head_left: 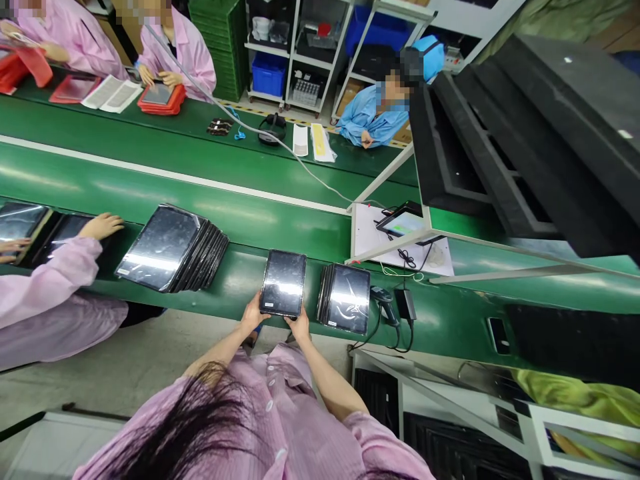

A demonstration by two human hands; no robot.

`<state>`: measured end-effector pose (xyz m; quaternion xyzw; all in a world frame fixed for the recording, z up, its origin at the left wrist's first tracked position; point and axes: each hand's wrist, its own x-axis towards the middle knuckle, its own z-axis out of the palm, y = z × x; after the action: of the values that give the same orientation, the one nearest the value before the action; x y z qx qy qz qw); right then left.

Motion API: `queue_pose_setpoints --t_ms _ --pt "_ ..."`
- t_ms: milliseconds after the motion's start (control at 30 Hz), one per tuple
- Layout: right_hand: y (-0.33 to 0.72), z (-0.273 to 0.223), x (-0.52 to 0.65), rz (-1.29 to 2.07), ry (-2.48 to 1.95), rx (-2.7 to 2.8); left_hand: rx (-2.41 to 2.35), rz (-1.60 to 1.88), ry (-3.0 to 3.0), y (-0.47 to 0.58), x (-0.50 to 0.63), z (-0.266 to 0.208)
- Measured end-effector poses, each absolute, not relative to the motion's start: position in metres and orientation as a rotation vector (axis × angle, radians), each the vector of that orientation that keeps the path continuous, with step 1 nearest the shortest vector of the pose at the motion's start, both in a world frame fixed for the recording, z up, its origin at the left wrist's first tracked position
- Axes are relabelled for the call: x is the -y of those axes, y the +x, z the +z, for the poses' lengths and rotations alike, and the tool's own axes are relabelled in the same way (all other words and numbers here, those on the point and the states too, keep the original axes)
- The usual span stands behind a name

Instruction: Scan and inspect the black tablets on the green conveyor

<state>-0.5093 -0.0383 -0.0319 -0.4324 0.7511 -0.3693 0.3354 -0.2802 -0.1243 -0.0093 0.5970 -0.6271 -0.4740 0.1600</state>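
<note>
A black tablet (283, 283) with a glossy screen and a small white label is held at the bench's front edge. My left hand (254, 315) grips its lower left corner, and my right hand (299, 325) has its lower right corner. Close by on the right stands a stack of similar tablets (350, 298), the top one under wrinkled clear film. To the left, a taller, leaning stack of tablets (163, 247) rests on the green bench. Fingers of both hands are partly hidden beneath the tablet.
Right of the short stack lie a barcode scanner (385, 303) and a black adapter (406, 305) with cables. A phone (499, 335) rests further right. A metal rack with black foam trays (500, 147) overhangs the bench. A co-worker's hand (103, 227) is at the left; others sit opposite.
</note>
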Motion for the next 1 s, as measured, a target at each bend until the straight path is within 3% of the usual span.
queue_pose_setpoints --t_ms 867,1000 --pt "-0.479 -0.051 0.008 -0.891 -0.797 -2.234 1.671 -1.216 1.672 -0.281 0.089 -0.027" --pt "-0.505 -0.046 0.006 -0.87 -0.821 -2.085 1.726 -1.33 1.626 -0.269 0.095 -0.025"
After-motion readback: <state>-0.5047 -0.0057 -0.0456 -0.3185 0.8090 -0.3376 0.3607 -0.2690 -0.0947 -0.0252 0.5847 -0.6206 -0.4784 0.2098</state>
